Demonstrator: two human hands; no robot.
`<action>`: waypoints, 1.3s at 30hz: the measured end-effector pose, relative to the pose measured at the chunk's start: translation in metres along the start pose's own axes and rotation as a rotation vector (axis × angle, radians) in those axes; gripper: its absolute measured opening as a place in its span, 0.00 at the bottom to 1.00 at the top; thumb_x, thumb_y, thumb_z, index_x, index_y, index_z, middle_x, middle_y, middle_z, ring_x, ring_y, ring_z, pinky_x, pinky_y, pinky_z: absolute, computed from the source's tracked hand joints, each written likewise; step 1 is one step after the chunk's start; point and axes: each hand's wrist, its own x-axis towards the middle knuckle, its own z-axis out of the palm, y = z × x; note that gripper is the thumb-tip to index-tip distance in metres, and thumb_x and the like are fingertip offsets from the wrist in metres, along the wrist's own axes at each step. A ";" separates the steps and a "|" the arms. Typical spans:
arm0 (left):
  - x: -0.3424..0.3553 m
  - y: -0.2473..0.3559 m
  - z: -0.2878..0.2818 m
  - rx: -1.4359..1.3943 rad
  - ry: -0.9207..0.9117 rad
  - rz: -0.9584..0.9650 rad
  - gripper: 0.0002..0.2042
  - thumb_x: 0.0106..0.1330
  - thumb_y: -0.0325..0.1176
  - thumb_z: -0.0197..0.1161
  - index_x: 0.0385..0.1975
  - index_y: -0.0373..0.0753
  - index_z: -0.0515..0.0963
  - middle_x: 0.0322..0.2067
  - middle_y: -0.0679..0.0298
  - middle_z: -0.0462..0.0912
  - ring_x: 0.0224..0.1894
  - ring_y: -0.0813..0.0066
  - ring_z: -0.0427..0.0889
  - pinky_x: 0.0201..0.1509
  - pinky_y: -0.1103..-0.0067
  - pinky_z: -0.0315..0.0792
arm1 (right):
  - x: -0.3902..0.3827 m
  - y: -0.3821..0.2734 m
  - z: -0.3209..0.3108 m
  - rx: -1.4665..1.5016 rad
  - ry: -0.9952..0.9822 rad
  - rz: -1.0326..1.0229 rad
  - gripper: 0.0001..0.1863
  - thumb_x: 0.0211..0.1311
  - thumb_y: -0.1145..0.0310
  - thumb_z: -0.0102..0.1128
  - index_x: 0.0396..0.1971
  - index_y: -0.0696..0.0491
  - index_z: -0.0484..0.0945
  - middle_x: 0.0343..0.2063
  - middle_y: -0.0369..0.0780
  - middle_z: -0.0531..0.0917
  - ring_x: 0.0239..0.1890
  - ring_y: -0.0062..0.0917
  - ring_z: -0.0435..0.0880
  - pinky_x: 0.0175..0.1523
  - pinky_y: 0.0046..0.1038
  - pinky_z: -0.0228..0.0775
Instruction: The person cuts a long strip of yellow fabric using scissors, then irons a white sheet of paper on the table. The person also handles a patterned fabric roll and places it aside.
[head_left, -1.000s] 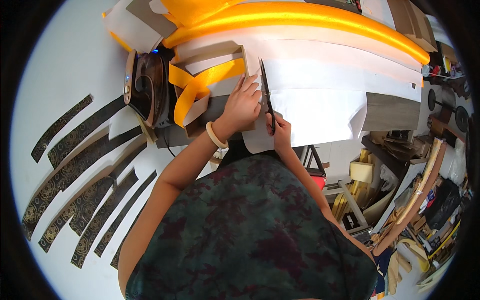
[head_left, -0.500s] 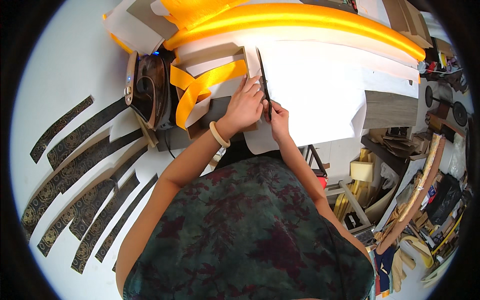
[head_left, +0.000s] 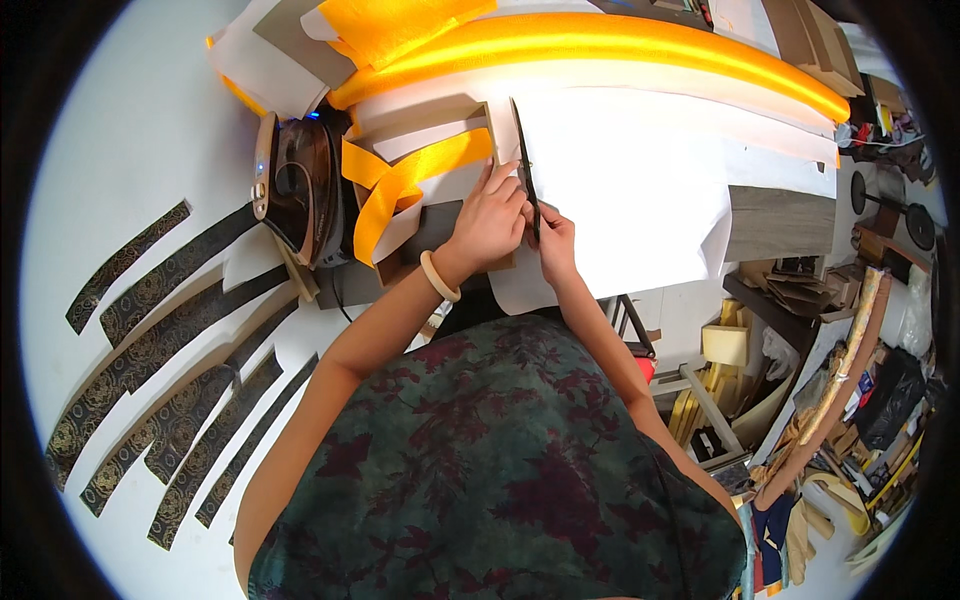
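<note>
A long dark pair of scissors [head_left: 525,150] lies along the left edge of a large white sheet [head_left: 630,170], with its tip pointing away from me. My right hand [head_left: 556,246] is closed round its near end. Just left of the blades, my left hand [head_left: 490,222] rests with its fingers spread and partly bent over the sheet's edge, its fingertips close to the scissors. What lies beneath those fingers is hidden. Beside it stands an open brown box frame [head_left: 492,115], and looped yellow-orange strips [head_left: 395,185] drape over it.
A dark iron [head_left: 305,185] stands left of the box. Black-and-gold patterned strips [head_left: 190,345] lie in rows on the white surface at left. A long yellow-orange roll [head_left: 590,40] stretches across the back. Cardboard scraps [head_left: 795,285] and other clutter fill the right side.
The view has shifted slightly. Both hands and the scissors stay in nearly the same place, my left fingers shifting a little against the sheet's edge.
</note>
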 end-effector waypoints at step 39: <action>0.072 0.081 0.018 -0.303 0.242 -0.345 0.13 0.63 0.26 0.65 0.46 0.32 0.79 0.47 0.49 0.83 0.58 0.48 0.80 0.69 0.58 0.71 | 0.108 -0.291 -0.127 -1.758 -0.180 -0.978 0.22 0.57 0.72 0.69 0.54 0.54 0.80 0.54 0.45 0.83 0.51 0.45 0.84 0.57 0.41 0.79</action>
